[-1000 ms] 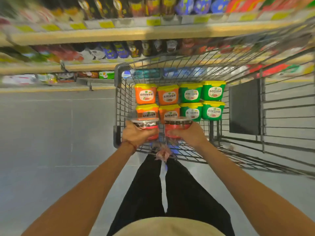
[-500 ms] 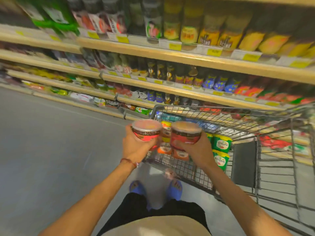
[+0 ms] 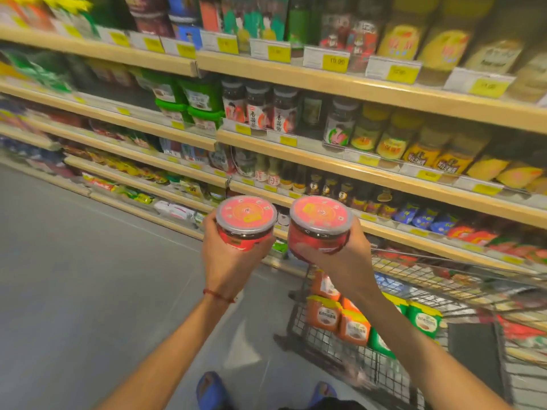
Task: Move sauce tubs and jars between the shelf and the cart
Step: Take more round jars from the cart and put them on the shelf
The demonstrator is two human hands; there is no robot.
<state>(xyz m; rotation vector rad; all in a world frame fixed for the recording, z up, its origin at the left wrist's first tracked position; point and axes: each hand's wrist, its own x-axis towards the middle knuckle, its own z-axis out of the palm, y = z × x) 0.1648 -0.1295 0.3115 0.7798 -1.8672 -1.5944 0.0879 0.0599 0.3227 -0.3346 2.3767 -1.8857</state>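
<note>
Two jars are up and out of the cart [image 3: 444, 272] now: a second ago they sat low in its basket, here they ride high above its near corner, lids to the camera. The left hand [image 3: 228, 261] has its fingers wrapped round the left jar [image 3: 245, 223]. The right hand [image 3: 334, 261] is curled under and round the right jar [image 3: 319, 224], and the jars are almost touching. This looks like the carry to the shelf [image 3: 325, 164] beyond the cart, with placing not yet done. Tubs [image 3: 324, 313] remain stacked in the cart. There's open floor left of the cart, its wire rim lies under the right forearm, and shelf lips jut ahead.
</note>
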